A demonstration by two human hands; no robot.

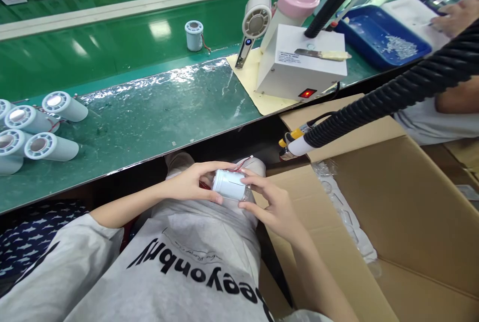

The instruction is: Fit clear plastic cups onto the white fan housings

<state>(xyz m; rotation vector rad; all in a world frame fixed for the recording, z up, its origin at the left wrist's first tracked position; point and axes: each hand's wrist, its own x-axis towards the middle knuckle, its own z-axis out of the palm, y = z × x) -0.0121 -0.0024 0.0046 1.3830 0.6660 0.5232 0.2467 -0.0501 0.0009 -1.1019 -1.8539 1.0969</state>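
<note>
Between my two hands, above my lap, lies a light blue cylindrical fan part (229, 185) on its side, with clear plastic film around it. Thin red wires stick up behind it. My left hand (200, 182) grips its left end, thumb below and fingers over the top. On the other end, the fingertips and thumb of my right hand (271, 202) close in from the right. A similar light blue cylinder (194, 37) stands upright on the green bench, its wires trailing. Several more cylinders (52, 146) lie grouped at the bench's left.
A white device (301, 62) with a lit red switch stands on the bench, beside a handheld fan (256, 17) and a pink-lidded bottle (295, 2). A black hose (392, 87) crosses on the right above an open cardboard box (419, 202). Another person's hand (456, 17) is beyond a blue tray (381, 32).
</note>
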